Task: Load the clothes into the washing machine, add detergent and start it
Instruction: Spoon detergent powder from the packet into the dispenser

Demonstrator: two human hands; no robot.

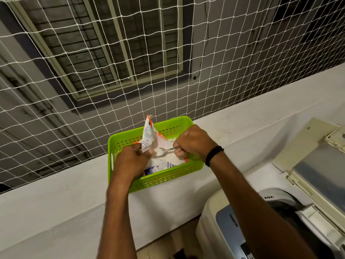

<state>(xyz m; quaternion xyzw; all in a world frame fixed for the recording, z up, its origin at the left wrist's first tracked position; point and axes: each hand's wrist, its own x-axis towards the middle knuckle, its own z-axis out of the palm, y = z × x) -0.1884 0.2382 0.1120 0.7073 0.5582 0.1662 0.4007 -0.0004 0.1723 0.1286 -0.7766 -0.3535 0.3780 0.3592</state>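
A white and orange detergent packet [149, 136] stands open inside a green perforated basket [168, 179] on the white ledge. My left hand [133, 160] pinches the packet's open edge and holds it apart. My right hand [194, 142] grips the handle of a metal spoon [164, 150], whose bowl carries white powder just above the powder in the packet. The top-loading washing machine [276, 206] sits at the lower right with its lid [317, 165] raised; the dark drum opening shows beside my right forearm.
The wide white ledge [65, 193] runs from lower left to upper right. A white rope net [112, 71] hangs right behind the basket, with a grey wall and barred window beyond it. The machine's control panel [235, 227] faces me at the bottom.
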